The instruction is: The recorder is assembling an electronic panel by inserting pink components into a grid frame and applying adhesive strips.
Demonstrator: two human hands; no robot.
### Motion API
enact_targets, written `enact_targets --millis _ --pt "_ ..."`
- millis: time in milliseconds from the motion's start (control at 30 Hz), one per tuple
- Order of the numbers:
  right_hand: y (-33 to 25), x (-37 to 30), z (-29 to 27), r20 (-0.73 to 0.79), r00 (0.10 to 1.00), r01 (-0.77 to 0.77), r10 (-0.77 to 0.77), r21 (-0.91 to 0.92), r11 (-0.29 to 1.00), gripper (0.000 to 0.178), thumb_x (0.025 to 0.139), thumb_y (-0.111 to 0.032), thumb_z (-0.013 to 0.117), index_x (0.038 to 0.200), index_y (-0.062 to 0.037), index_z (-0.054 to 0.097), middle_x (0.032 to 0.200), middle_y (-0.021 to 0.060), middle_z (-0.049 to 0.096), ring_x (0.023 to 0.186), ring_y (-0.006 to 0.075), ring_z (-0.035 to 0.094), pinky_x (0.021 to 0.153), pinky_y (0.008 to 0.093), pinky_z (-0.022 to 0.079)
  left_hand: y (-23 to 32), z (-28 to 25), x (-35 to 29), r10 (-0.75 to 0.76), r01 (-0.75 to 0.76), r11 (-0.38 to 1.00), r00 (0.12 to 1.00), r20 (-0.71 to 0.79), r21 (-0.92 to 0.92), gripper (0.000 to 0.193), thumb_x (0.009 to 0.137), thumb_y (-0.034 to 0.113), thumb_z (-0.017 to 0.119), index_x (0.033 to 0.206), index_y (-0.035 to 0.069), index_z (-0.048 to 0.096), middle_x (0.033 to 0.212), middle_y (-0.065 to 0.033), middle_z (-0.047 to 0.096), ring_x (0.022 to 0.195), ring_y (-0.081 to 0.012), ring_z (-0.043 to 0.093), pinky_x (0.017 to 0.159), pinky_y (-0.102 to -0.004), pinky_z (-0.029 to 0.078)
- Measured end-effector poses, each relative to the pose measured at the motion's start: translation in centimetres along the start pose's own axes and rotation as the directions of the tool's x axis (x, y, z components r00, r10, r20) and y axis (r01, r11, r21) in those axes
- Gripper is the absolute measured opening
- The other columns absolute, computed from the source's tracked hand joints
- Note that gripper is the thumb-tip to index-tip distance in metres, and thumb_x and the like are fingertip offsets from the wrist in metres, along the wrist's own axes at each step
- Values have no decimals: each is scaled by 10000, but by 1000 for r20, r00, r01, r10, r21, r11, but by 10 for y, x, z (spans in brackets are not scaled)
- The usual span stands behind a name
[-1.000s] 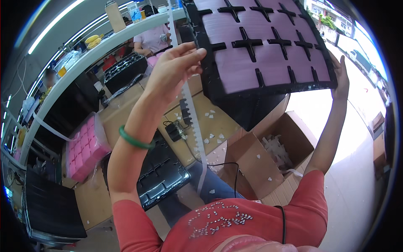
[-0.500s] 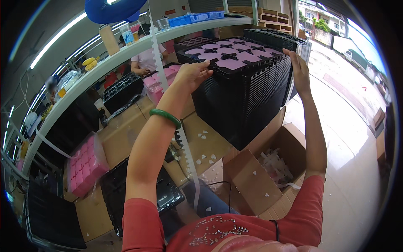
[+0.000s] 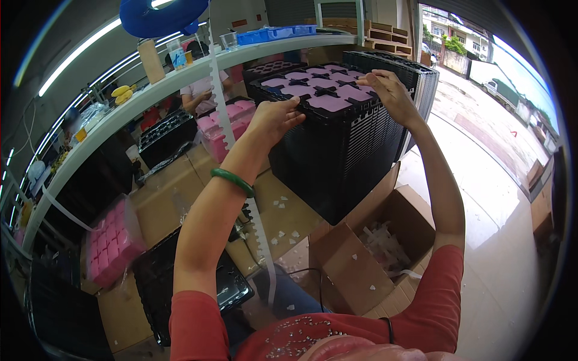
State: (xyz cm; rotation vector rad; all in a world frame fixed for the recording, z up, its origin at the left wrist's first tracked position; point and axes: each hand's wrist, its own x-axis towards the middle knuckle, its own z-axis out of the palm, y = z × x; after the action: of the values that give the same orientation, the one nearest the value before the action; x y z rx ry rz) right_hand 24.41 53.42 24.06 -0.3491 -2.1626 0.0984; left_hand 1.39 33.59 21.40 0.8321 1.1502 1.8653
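Observation:
A tall stack of black plastic trays (image 3: 325,162) stands in front of me. Pink pieces (image 3: 352,93) fill the compartments of the top tray (image 3: 326,92), with black cross-shaped dividers between them. My left hand (image 3: 278,122), below a green bangle (image 3: 233,182) on the forearm, is at the stack's near left corner, its fingers loosely bent and apart against the rim. Over the right side of the top tray, my right hand (image 3: 390,96) is raised with bent, parted fingers, its fingertips close to a pink piece. I see nothing held in either hand.
An open cardboard box (image 3: 415,210) with white scraps stands below the stack. A black tray (image 3: 232,283) lies by my lap. Bagged pink pieces (image 3: 114,240) sit to the left. A shelf (image 3: 180,77) crosses above, and another person (image 3: 195,96) is behind it.
My right hand has moved left from the stack's right side to over the top tray, its fingers bending. My left hand stays at the corner. The view has shifted slightly.

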Motion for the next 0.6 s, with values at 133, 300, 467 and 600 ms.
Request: enact_targets --millis 133,300,467,600 --pt "2 23 11 277 960 0 23 -82 997 759 995 -672 323 1047 -63 773 1187 133 688 1310 298 461 1110 423 360 -2 1 0 17 -17 1000 1000 -16 -19 218 918 83 709 1037 -48 581 981 -96 609 864 -186 637 755 -306 617" --pt "-7 29 5 354 935 -22 31 -28 999 769 973 -691 368 1012 -42 778 1052 176 714 1155 290 581 1003 391 451 -7 0 -4 51 -51 999 999 7 -14 259 920 138 722 1037 -38 573 991 -97 605 864 -198 638 760 -313 614" --pt "-15 21 9 167 982 75 -83 54 996 764 972 -681 397 971 -18 777 947 161 738 913 273 698 866 367 531 -11 -7 -3 87 -81 988 995 -42 132 391 921 282 721 1068 -49 574 923 -88 577 812 -202 633 692 -310 569" --pt "-10 25 5 353 935 -32 -31 171 985 670 999 -617 417 948 -57 781 1045 163 696 1040 270 608 926 383 479 -31 -7 10 669 -371 625 707 -227 687 504 887 378 739 1103 -54 593 968 -105 566 960 -239 602 791 -349 502"
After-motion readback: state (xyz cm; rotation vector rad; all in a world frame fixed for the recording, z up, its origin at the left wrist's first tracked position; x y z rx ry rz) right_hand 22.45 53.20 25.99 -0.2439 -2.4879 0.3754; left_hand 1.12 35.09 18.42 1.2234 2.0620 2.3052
